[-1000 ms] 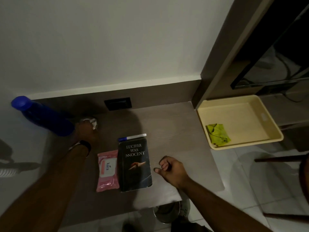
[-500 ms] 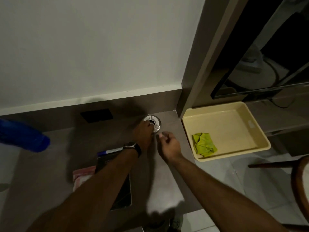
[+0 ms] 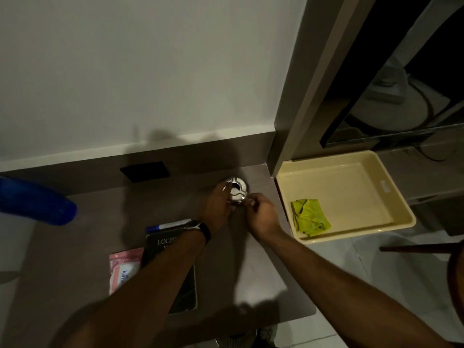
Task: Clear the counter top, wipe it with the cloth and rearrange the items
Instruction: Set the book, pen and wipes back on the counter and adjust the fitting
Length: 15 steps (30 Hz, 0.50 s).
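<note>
A small round metal ashtray (image 3: 237,189) is held just above the grey-brown counter top (image 3: 88,222) near its back right corner. My left hand (image 3: 218,206) grips its left side and my right hand (image 3: 261,214) pinches its near right edge. A dark book (image 3: 163,243) lies at the counter's middle, partly hidden under my left forearm. A blue-capped pen (image 3: 167,225) lies just behind the book and a pink wipes packet (image 3: 123,268) beside it on the left. A blue bottle (image 3: 35,203) lies on its side at the far left. A yellow-green cloth (image 3: 309,217) sits in the cream tray (image 3: 351,232).
The cream tray sits right of the counter, below a dark cabinet opening (image 3: 401,71). A black wall socket (image 3: 145,171) is set in the backsplash. A wooden chair's edge (image 3: 426,247) shows at the far right over the tiled floor.
My left hand carried the ashtray from beside the blue bottle across to the counter's right end. My right hand rose from near the book and took hold of the ashtray too.
</note>
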Each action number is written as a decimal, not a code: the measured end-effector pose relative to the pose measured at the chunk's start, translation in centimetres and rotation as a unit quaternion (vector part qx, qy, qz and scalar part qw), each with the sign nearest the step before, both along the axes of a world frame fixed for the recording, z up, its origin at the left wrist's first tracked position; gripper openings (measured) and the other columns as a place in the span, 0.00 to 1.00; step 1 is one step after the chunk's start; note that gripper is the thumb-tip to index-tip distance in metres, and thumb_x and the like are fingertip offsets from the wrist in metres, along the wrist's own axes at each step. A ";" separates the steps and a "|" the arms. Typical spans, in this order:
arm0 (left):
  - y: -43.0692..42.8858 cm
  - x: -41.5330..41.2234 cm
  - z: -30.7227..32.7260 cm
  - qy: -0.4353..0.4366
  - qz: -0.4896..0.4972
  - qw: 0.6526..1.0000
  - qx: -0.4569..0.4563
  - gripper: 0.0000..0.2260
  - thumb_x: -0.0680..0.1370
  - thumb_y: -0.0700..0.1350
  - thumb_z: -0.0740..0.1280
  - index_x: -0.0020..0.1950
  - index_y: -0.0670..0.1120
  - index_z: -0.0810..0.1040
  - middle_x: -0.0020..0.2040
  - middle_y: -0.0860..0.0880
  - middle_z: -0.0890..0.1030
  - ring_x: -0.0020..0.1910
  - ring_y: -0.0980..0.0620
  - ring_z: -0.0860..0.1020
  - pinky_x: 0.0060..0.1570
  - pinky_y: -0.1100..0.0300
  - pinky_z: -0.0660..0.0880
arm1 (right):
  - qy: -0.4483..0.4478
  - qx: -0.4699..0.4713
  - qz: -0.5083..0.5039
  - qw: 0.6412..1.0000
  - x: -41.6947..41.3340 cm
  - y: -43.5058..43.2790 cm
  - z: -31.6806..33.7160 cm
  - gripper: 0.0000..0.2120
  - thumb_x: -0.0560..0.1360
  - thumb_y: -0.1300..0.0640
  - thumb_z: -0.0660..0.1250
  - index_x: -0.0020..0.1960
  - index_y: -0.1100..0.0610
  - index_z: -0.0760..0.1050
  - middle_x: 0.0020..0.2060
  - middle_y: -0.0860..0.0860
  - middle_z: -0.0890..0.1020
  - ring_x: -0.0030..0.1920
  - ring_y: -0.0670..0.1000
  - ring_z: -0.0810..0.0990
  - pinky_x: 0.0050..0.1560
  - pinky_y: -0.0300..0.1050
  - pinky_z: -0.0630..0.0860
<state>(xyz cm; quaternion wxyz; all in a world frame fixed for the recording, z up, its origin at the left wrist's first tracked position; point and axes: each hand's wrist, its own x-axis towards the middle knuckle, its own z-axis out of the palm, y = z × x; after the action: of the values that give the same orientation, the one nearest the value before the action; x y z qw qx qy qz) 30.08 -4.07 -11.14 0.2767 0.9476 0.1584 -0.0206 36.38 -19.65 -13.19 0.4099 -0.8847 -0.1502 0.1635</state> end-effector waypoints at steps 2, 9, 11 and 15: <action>1.6 -2.6 1.2 -0.048 0.065 0.996 -0.023 0.33 0.77 0.47 0.72 0.79 0.43 0.64 0.79 0.43 0.64 0.77 0.45 0.67 0.76 0.53 0.65 | -0.041 0.002 0.046 0.998 -2.6 -1.6 0.8 0.09 0.81 0.60 0.63 0.57 0.55 0.81 0.49 0.54 0.85 0.50 0.55 0.83 0.53 0.49 0.80; 17.5 -17.2 7.2 -0.245 0.446 0.859 0.049 0.34 0.72 0.51 0.77 0.73 0.46 0.65 0.70 0.44 0.68 0.62 0.53 0.73 0.62 0.58 0.74 | -0.044 0.011 0.113 0.993 -15.1 -8.2 2.9 0.16 0.78 0.56 0.71 0.63 0.43 0.80 0.58 0.38 0.81 0.57 0.37 0.82 0.60 0.39 0.79; 20.8 -20.6 8.4 -0.262 0.572 0.777 0.004 0.37 0.70 0.48 0.79 0.72 0.43 0.63 0.70 0.40 0.66 0.60 0.50 0.74 0.61 0.50 0.79 | -0.017 0.011 0.111 0.994 -17.8 -7.5 2.6 0.16 0.76 0.59 0.73 0.60 0.43 0.81 0.58 0.38 0.82 0.56 0.39 0.83 0.60 0.44 0.81; 24.6 -23.9 9.0 -0.257 0.660 0.694 -0.128 0.47 0.69 0.46 0.79 0.78 0.48 0.51 0.77 0.43 0.56 0.72 0.46 0.70 0.73 0.50 0.71 | 0.009 0.020 0.071 0.997 -21.2 -4.2 2.7 0.15 0.76 0.60 0.72 0.54 0.40 0.79 0.57 0.37 0.82 0.55 0.39 0.83 0.61 0.47 0.81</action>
<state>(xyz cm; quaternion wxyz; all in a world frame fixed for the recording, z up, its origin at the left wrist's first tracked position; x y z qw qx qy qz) 6.21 20.49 -2.12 0.3676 0.5228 0.6620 0.3915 15.13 -23.85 -10.49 0.4166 -0.8617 -0.2126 0.1968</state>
